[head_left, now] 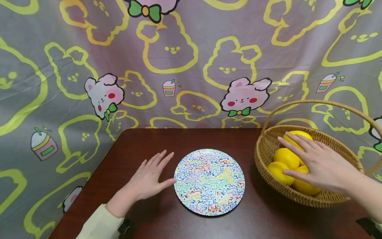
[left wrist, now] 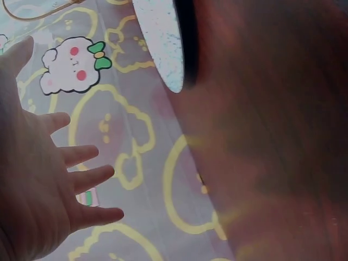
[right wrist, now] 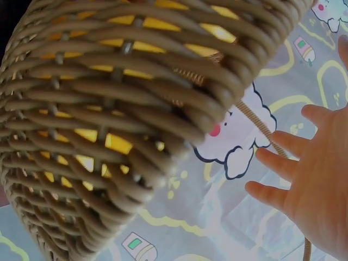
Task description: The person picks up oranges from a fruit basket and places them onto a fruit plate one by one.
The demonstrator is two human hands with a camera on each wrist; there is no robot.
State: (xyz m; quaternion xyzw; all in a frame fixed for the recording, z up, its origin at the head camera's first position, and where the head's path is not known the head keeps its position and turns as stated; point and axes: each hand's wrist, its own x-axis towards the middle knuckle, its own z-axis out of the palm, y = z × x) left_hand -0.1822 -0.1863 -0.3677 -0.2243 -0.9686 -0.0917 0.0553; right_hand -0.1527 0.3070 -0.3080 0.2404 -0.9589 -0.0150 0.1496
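My left hand (head_left: 147, 181) hovers over the table with fingers spread and straight, holding nothing. Its thumb tip reaches the left rim of a round plate (head_left: 210, 182) covered in multicoloured squiggles. On the right, my right hand (head_left: 325, 166) is held over a wicker basket (head_left: 328, 201), palm down with fingers extended. Below it, several smooth yellow fruits (head_left: 286, 157), lemon-like, lie in the basket, partly covered by the hand. The right wrist view shows the basket's woven side (right wrist: 109, 87) close up, with yellow showing through the gaps.
The dark brown wooden table (head_left: 155, 139) carries the plate and basket. A tall arched handle (head_left: 316, 101) rises over the basket. Behind and to the left hangs a grey curtain (head_left: 197, 83) with cartoon prints, right along the table's edges.
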